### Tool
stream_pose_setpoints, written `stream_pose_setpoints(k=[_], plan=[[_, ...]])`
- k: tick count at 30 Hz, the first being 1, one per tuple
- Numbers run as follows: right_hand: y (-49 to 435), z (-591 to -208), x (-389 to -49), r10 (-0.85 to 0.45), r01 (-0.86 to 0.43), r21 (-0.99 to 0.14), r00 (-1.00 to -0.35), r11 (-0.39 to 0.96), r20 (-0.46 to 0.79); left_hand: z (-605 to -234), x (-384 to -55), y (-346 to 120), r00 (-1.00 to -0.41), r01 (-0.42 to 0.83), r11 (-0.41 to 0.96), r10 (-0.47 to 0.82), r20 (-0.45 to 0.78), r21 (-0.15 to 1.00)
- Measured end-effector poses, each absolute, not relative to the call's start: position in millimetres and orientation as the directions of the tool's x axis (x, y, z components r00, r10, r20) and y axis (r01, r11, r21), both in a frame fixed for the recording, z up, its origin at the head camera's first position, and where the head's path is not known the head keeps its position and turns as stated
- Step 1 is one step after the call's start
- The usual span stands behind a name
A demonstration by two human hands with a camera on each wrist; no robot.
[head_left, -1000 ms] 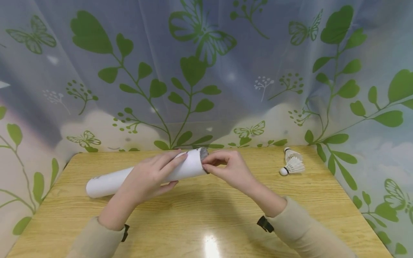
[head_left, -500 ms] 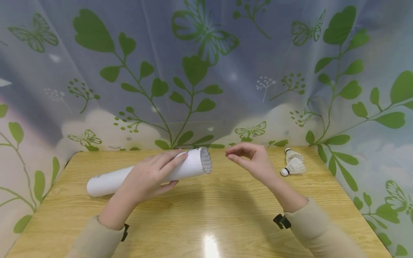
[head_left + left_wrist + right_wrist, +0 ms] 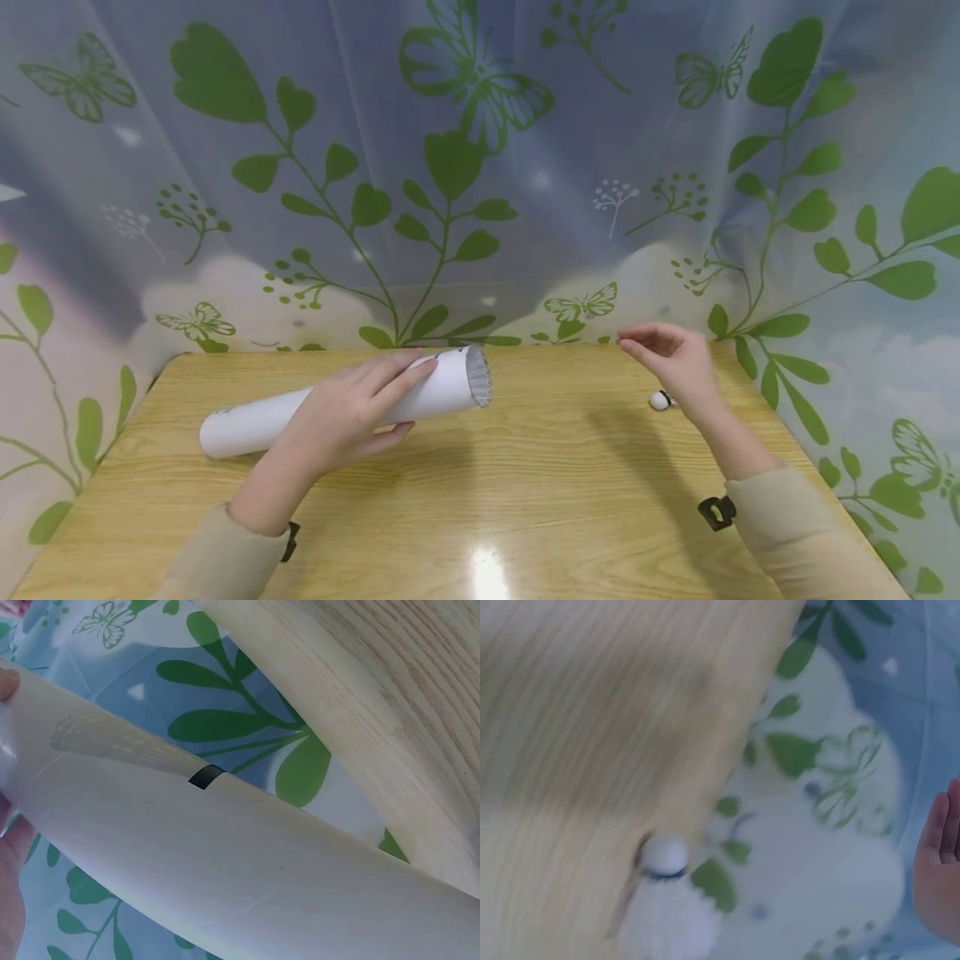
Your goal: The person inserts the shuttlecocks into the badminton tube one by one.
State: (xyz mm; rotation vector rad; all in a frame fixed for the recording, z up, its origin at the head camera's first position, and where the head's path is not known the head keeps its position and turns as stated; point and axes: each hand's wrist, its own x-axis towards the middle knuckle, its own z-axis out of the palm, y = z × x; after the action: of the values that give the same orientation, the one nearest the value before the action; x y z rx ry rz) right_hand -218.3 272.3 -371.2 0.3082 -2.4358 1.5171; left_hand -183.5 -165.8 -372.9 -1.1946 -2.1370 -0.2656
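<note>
A long white shuttlecock tube (image 3: pixel 258 423) lies slanted in the left hand (image 3: pixel 348 408), its open end facing right with a patterned grey lining. Fingers and thumb wrap round the tube near its middle. In the left wrist view the tube (image 3: pixel 225 855) shows a black mark, with fingertips at the left edge. Over the far right of the table, the right hand (image 3: pixel 686 371) is raised with loosely bent fingers and nothing between them. Just below it, the white cork of a shuttlecock (image 3: pixel 660 401) shows; the hand covers its feathers. The right wrist view shows a blurred shuttlecock (image 3: pixel 667 922).
The wooden table (image 3: pixel 525 483) ends at the back against a curtain (image 3: pixel 337 208) printed with leaves and butterflies. The curtain also hangs along both sides. Black straps sit at both wrists.
The right hand has drawn away from the tube's open end and moved right, over the shuttlecocks, now covering most of them. The left hand and the tube have stayed in place.
</note>
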Motion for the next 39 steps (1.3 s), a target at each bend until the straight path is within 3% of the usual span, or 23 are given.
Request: stream_pose_setpoints(k=[12,18,29,39], plan=[[346.9,-393.2,-215.0,0.099,-0.105,-0.846,-0.978,0.522,0.182,-373.6,-183.4,-166.1,-0.366,0.81,0.568,0.681,0.635,-0.143],[373.1,-405.6,-214.8,0.147,-0.051,-0.896,-0.981,0.442,0.129,-373.1,-183.0,-166.9,-0.369,0.809,0.57,0.681,0.632,-0.143],[394.9,-425.7,-214.7,0.2,0.046,-0.913,-0.979,0.404,0.039,-373.5,-182.8,-167.8,-0.368,0.806,0.572,0.686,0.628,-0.152],[408.1,-443.0,-217.2,0.232,0.115,-0.852,-0.973,0.511,0.008,-375.2,-182.5,-168.7,-0.372,0.805,0.573,0.688,0.623,-0.151]])
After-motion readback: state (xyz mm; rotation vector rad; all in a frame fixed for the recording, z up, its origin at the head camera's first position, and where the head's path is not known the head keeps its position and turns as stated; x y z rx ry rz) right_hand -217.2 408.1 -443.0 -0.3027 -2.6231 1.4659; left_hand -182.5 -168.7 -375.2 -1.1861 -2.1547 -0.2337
